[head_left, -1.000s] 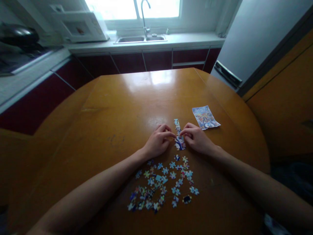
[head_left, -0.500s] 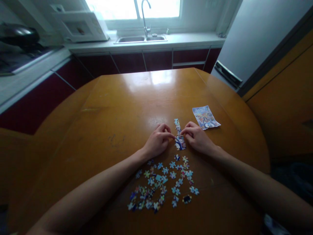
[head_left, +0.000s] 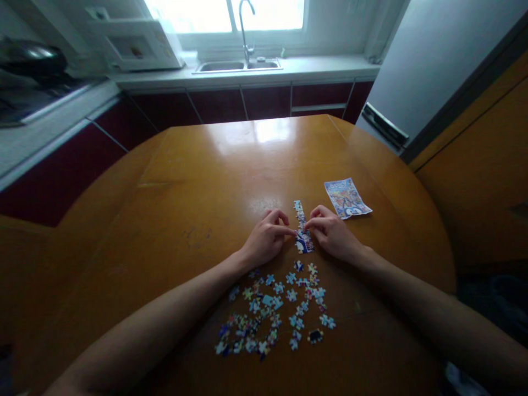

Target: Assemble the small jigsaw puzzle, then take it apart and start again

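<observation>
A narrow strip of joined jigsaw puzzle (head_left: 304,242) lies on the wooden table, wider at its near end. My left hand (head_left: 268,237) rests at its left edge, index finger stretched to the strip and the other fingers curled. From the right, my right hand (head_left: 332,233) closes its thumb and index finger at the strip's middle; whether a single piece is between them is too small to tell. Several loose puzzle pieces (head_left: 291,295) are scattered nearer to me, with a denser cluster (head_left: 247,330) at the left. One dark piece (head_left: 315,336) lies near the front.
A creased picture sheet (head_left: 347,198) lies beyond my right hand. The wooden table (head_left: 185,181) has rounded ends. Past it stand a counter with a sink (head_left: 223,66), a microwave (head_left: 134,47), a dark pan (head_left: 33,58) on the stove at left, and a fridge (head_left: 437,66) at right.
My right fingertips have shifted very slightly left and nearer along the strip. My left index finger has edged a little to the right. The loose pieces lie as before.
</observation>
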`<state>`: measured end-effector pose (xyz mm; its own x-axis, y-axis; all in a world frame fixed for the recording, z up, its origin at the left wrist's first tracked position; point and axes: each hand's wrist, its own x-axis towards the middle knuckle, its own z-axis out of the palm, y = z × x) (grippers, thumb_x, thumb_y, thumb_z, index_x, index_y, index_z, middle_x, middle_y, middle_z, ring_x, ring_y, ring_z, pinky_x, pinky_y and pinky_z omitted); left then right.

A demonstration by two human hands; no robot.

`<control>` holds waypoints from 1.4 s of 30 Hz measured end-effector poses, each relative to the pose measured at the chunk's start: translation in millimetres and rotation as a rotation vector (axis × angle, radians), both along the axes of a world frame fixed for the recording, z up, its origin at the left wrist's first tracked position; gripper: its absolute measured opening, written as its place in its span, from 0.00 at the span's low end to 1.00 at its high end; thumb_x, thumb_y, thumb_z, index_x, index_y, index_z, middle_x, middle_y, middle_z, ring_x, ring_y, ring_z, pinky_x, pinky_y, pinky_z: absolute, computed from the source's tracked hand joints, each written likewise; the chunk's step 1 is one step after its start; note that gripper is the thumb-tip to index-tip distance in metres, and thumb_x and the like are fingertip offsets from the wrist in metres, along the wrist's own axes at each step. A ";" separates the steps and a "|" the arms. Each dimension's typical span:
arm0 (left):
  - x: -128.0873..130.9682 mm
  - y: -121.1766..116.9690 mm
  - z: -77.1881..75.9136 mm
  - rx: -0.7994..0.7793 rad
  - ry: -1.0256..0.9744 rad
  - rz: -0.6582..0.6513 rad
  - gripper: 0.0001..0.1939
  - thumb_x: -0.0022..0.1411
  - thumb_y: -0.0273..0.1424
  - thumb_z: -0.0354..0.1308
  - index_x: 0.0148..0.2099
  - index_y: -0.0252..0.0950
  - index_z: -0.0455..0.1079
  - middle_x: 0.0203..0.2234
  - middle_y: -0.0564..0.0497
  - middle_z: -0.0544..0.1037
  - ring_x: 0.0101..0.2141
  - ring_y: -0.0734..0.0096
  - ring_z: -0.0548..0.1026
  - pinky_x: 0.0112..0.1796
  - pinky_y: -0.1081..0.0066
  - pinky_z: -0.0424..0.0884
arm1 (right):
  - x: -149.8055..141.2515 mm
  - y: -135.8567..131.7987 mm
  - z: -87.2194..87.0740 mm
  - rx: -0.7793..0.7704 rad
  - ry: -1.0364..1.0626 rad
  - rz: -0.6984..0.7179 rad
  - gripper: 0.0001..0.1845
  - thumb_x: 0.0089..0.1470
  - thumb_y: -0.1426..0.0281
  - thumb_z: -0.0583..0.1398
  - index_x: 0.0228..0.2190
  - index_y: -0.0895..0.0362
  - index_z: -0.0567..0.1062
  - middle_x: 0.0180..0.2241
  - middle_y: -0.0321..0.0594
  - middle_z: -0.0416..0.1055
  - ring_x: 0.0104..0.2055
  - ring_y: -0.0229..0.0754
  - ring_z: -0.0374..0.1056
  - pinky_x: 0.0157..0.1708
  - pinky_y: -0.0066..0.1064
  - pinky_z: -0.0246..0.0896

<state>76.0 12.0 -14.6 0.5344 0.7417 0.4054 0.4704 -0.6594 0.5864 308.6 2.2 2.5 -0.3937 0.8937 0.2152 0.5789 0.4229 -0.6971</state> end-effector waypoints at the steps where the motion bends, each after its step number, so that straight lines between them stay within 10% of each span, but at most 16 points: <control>1: 0.2 0.0 0.6 0.000 -0.004 0.006 0.21 0.60 0.15 0.54 0.38 0.46 0.82 0.37 0.49 0.72 0.41 0.65 0.66 0.42 0.63 0.70 | 0.2 -0.3 0.0 0.007 -0.009 0.011 0.14 0.57 0.79 0.57 0.32 0.53 0.81 0.39 0.42 0.68 0.39 0.42 0.67 0.42 0.37 0.66; 25: 0.5 0.5 1.2 -0.002 0.021 -0.021 0.20 0.60 0.16 0.56 0.40 0.46 0.82 0.37 0.49 0.72 0.42 0.64 0.66 0.43 0.63 0.71 | 1.7 -0.2 0.9 0.065 -0.138 0.127 0.15 0.57 0.78 0.57 0.36 0.52 0.82 0.42 0.42 0.69 0.38 0.41 0.68 0.41 0.36 0.66; 32: 1.0 -0.9 2.7 -0.016 0.027 -0.009 0.19 0.61 0.17 0.56 0.39 0.47 0.82 0.38 0.49 0.72 0.41 0.64 0.66 0.43 0.63 0.71 | 9.8 6.9 0.7 0.106 -0.050 -0.059 0.13 0.58 0.79 0.55 0.32 0.55 0.79 0.38 0.43 0.69 0.39 0.44 0.68 0.42 0.38 0.66; 42: 0.7 -1.2 2.7 -0.022 0.025 -0.005 0.21 0.59 0.15 0.56 0.39 0.47 0.82 0.37 0.49 0.72 0.41 0.65 0.66 0.43 0.64 0.71 | 2.2 0.7 4.0 0.156 -0.143 0.143 0.17 0.56 0.81 0.58 0.34 0.50 0.83 0.38 0.43 0.69 0.44 0.47 0.63 0.44 0.40 0.65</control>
<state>76.7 10.8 -11.9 0.5479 0.7476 0.3753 0.4815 -0.6488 0.5893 310.8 2.9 6.5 -0.5499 0.7871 0.2795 0.5937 0.6037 -0.5320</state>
